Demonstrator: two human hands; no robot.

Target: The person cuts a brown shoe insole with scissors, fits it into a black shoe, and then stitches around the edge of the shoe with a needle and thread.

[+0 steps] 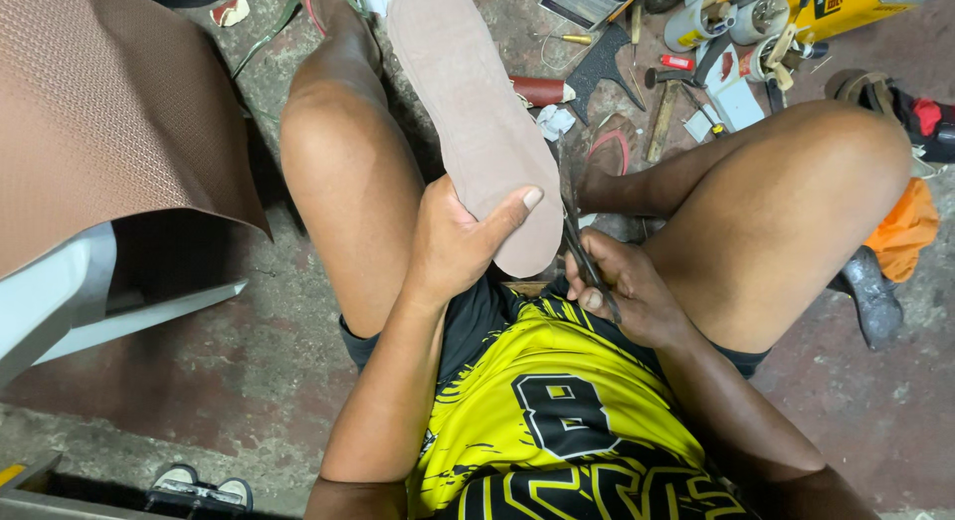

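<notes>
Seated over the littered floor, the left hand (453, 246) grips the heel of a pinkish-brown sole cutout (476, 112) above the knees while the right hand (632, 296) clenches dark shears (585, 256) at its edge, where a slip could nick the thumb.

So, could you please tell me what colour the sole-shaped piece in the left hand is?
The sole-shaped piece is a dull pinkish-brown, plain, seen best in the head view.
</notes>
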